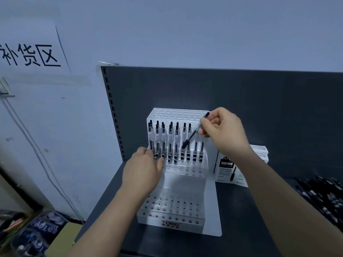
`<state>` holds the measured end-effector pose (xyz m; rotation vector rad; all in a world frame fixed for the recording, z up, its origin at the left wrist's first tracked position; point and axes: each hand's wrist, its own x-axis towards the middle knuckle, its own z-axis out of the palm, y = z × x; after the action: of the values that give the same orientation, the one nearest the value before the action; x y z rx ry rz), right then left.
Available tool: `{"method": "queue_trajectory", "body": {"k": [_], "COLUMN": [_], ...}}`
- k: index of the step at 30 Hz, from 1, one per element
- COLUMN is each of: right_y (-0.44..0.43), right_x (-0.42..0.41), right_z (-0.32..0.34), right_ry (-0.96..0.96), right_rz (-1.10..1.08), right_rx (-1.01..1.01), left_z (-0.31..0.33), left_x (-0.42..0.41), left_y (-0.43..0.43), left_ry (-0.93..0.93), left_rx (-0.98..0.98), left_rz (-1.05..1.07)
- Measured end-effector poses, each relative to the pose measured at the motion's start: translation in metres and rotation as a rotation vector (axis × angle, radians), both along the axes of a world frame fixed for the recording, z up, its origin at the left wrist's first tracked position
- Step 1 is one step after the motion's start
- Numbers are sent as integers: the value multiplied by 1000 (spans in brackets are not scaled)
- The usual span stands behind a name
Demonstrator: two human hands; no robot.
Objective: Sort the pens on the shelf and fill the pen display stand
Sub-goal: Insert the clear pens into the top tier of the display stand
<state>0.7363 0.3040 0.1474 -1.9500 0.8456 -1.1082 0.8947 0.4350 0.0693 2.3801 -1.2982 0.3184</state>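
Pen (193, 133) slants down-left out of right grip (224, 130).

Dim, cool bluish light, soft and even. Faint glare on the clear display stand (211, 201). Weak shadows only. Strong wide-angle bending at the edges; blurred loose pens (323, 197) at right, soft clutter (33, 232) at lower left.

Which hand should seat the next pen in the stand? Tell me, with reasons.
Right. The right hand pinches a pen, tilted tip-down over the display stand and its middle rows. The left hand sits at the stand's left edge, with no pen visible in it.
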Motion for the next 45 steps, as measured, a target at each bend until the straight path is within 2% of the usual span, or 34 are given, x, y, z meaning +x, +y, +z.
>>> {"method": "queue_trajectory", "body": {"k": [10, 14, 22, 27, 32, 38, 40, 45], "right_y": [4, 6, 4, 13, 4, -33, -47, -81], "right_x": [32, 37, 23, -20, -81, -180, -215, -276], "right_z": [-8, -9, -19, -47, -68, -94, -101, -137], "right_ry": [475, 565, 554, 406, 595, 718, 769, 898], "right_rz": [19, 8, 6, -139, -172, -216, -232, -187], "right_rx": [-258, -276, -272, -624, -539, -429, -370, -239], "left_z": [1, 1, 2, 12, 25, 10, -3, -43], "left_x": [1, 0, -1, -17, -80, -183, -213, -274], "left_y": [-3, -2, 0, 2, -10, -57, -78, -130], "left_ry": [-53, -42, -5, -38, 1, 38, 86, 176], "left_rx": [49, 49, 23, -70, -144, -145, -83, 223], "left_rz": [13, 20, 27, -16, -167, -340, -339, -277]}}
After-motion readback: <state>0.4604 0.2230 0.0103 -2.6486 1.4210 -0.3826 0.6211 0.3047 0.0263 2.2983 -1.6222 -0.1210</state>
